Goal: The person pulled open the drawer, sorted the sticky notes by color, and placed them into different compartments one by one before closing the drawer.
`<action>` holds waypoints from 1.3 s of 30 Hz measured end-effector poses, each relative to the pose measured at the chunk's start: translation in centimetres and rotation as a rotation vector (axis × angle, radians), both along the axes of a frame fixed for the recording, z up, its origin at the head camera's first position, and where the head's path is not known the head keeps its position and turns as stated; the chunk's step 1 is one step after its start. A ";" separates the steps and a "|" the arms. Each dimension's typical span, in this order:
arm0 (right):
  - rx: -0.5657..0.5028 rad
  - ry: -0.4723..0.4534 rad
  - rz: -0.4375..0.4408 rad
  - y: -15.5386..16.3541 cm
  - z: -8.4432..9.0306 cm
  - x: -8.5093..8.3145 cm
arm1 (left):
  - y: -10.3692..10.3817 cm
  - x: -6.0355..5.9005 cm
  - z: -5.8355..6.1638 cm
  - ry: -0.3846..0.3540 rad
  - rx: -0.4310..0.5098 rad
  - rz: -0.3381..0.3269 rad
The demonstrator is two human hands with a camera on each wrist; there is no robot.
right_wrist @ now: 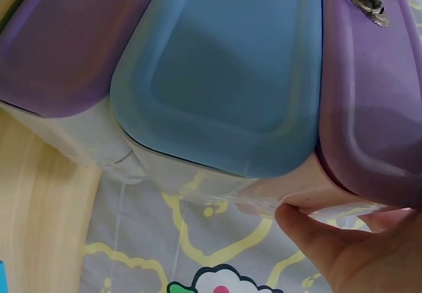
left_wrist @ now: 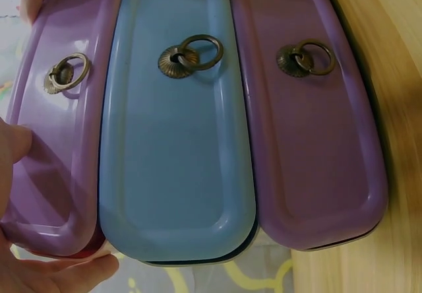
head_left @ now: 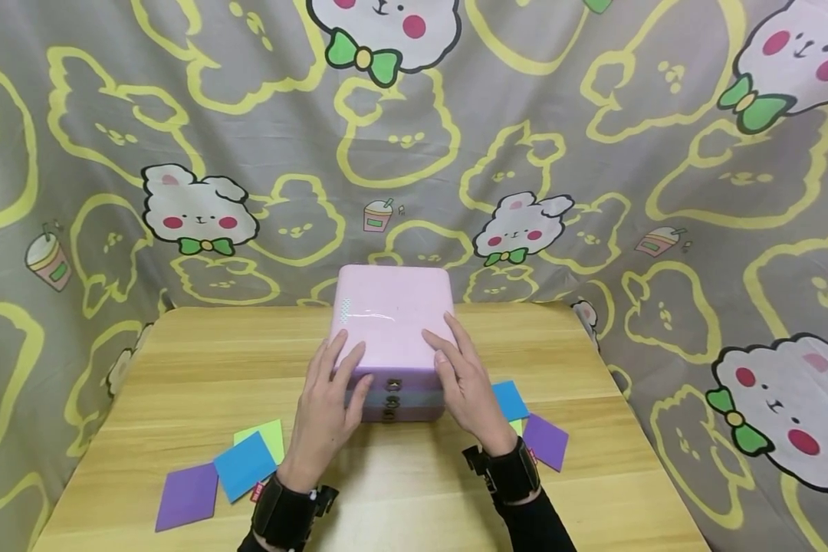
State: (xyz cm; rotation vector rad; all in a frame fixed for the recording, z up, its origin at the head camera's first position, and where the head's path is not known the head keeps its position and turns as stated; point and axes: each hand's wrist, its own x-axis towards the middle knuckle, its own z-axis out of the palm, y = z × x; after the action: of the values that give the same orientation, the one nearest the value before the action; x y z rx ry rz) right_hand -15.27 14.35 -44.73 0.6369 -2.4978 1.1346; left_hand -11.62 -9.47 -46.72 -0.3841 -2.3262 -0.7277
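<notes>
Bare hands — black wrist straps [head_left: 286,512], black sleeves [head_left: 538,529] behind them.

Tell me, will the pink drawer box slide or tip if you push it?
The pink drawer box looks like glossy hard plastic on a smooth wooden table, so it would probably slide. It sits squat and wide, so tipping seems unlikely. Its three ring-pull drawers might slip open if tilted forward.

A pink drawer box [head_left: 392,326] stands on the wooden counter [head_left: 179,368], its three ring pulls facing the person. The left hand [head_left: 327,410] rests flat on the box's near-left top edge; the right hand [head_left: 465,383] rests flat on the near-right edge. Coloured paper squares lie on both sides: a purple square [head_left: 188,497], a blue square [head_left: 244,464] and a green square [head_left: 269,435] left, a second blue square [head_left: 510,399] and second purple square [head_left: 547,441] right.
</notes>
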 end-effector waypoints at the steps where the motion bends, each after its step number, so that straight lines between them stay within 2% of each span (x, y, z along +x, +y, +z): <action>1: -0.003 0.003 0.005 0.0 0.0 -0.1 | 0.0 0.0 0.0 0.004 0.002 0.003; 14: -0.078 -0.086 0.071 0.3 0.1 -2.5 | 1.4 0.2 -0.2 0.035 0.028 0.101; 25: -0.090 -0.056 0.136 0.1 0.1 -4.6 | 2.4 0.3 -0.3 0.044 0.046 0.186; 39: -0.090 -0.102 0.183 0.0 0.2 -7.3 | 3.7 0.5 -0.2 0.054 0.022 0.287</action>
State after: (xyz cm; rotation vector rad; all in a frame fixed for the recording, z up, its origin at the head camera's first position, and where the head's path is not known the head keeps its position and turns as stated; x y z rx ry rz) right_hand -22.60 14.35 -44.49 0.8152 -2.4963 1.3689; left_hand -11.12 -5.73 -46.87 -0.0556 -2.2578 -0.5934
